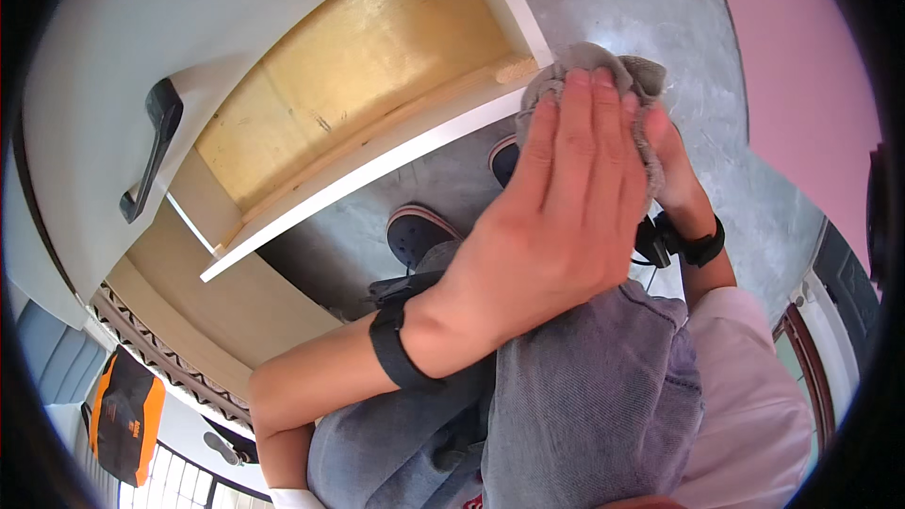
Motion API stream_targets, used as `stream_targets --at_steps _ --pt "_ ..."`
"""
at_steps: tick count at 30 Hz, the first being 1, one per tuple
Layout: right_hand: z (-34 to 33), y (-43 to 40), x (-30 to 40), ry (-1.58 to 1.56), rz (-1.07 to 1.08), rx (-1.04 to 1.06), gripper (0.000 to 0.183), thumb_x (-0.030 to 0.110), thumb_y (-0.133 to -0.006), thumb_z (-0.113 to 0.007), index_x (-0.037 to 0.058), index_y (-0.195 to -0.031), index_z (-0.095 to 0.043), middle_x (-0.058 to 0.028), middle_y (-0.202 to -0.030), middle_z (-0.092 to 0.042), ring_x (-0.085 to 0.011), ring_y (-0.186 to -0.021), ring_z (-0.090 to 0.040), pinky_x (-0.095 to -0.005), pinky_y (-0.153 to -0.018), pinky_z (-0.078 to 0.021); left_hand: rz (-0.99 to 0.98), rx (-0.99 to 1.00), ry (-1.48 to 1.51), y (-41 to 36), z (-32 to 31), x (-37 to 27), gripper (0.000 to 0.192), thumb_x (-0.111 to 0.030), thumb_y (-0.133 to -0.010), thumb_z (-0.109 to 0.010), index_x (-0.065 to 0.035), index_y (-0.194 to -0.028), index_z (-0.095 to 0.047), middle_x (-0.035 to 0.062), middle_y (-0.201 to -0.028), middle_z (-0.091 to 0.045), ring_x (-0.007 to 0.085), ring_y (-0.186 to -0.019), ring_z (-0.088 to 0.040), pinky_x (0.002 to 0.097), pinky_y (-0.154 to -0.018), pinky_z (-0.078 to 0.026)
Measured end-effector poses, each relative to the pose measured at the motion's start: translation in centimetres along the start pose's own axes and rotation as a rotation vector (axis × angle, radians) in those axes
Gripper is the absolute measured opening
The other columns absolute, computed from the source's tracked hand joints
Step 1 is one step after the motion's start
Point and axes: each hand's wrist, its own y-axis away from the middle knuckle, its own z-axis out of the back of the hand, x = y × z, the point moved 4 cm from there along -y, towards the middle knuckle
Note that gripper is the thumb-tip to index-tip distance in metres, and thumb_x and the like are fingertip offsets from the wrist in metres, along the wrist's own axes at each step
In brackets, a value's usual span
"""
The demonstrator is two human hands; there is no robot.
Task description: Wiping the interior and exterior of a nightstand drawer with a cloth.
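My left hand (558, 219) lies across a crumpled grey-brown cloth (590, 60), its fingers pressed over the front. Behind the cloth, my right hand (675, 162) holds the other side; most of its fingers are hidden. The bunched cloth covers the near right corner of a white-edged wooden drawer (368, 159) in the view. Its yellowish plywood bottom (382, 63) bears small dark marks. Whether the cloth touches that corner cannot be told. Left of the drawer stands a large white panel (99, 71) with a black handle (157, 145).
Below are my dark shoes (417, 235) on a grey floor (636, 0), and my jeans-clad knees (594, 382). A pink surface (792, 63) rises at right. An orange and black bag (126, 417) and a grey-soled shoe (221, 448) appear at lower left.
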Motion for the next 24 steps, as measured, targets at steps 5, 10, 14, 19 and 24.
stream_targets --at_steps 5,10,14,19,24 --pt "-6.0 -3.1 0.4 0.186 -0.171 0.318 0.063 0.042 -0.102 -0.064 -0.0054 -0.142 -0.054 -0.012 -0.133 -0.064 -0.0163 -0.119 -0.058 -0.0319 -0.102 -0.0459 0.063 0.094 -0.086 3.4 2.8 2.0 0.013 0.0 -0.09 -0.061 0.0081 -0.093 -0.07 0.0222 -0.111 -0.073 0.0341 -0.108 -0.072 0.0368 -0.086 -0.062" --pt "-10.3 -5.1 -1.1 0.206 -0.211 0.417 0.06 0.044 -0.103 -0.061 -0.0067 -0.134 -0.061 -0.012 -0.127 -0.068 -0.016 -0.113 -0.06 -0.0309 -0.098 -0.0472 0.195 0.195 -0.169 5.8 4.1 3.6 0.018 -0.001 -0.087 -0.058 0.0096 -0.095 -0.071 0.0254 -0.111 -0.073 0.035 -0.104 -0.073 0.0394 -0.086 -0.063" --pt "-11.1 -5.3 -2.1 0.202 -0.188 0.436 0.054 0.042 -0.104 -0.056 -0.0082 -0.117 -0.07 -0.0102 -0.109 -0.073 -0.0152 -0.104 -0.062 -0.0303 -0.092 -0.0482 0.18 0.165 -0.2 6.3 3.9 3.7 0.02 0.0 -0.087 -0.058 0.0108 -0.097 -0.071 0.026 -0.11 -0.073 0.036 -0.102 -0.074 0.0406 -0.086 -0.064" --pt "-8.9 -3.9 -2.3 0.235 -0.151 0.316 0.051 0.04 -0.105 -0.055 -0.0097 -0.105 -0.069 -0.0059 -0.095 -0.07 -0.0129 -0.092 -0.059 -0.0323 -0.082 -0.0479 0.107 0.133 -0.177 5.7 3.2 3.0 0.022 0.001 -0.086 -0.061 0.0114 -0.103 -0.071 0.0247 -0.114 -0.072 0.037 -0.109 -0.071 0.0413 -0.09 -0.062" --pt "-2.4 -1.9 -0.2 0.35 0.021 0.147 0.049 0.038 -0.106 -0.055 -0.0085 -0.1 -0.069 -0.0045 -0.093 -0.07 -0.0112 -0.09 -0.057 -0.0334 -0.079 -0.0471 -0.001 -0.01 0.057 2.6 0.6 1.6 0.022 -0.002 -0.088 -0.063 0.0086 -0.105 -0.072 0.0209 -0.12 -0.07 0.0364 -0.117 -0.067 0.0423 -0.097 -0.059"
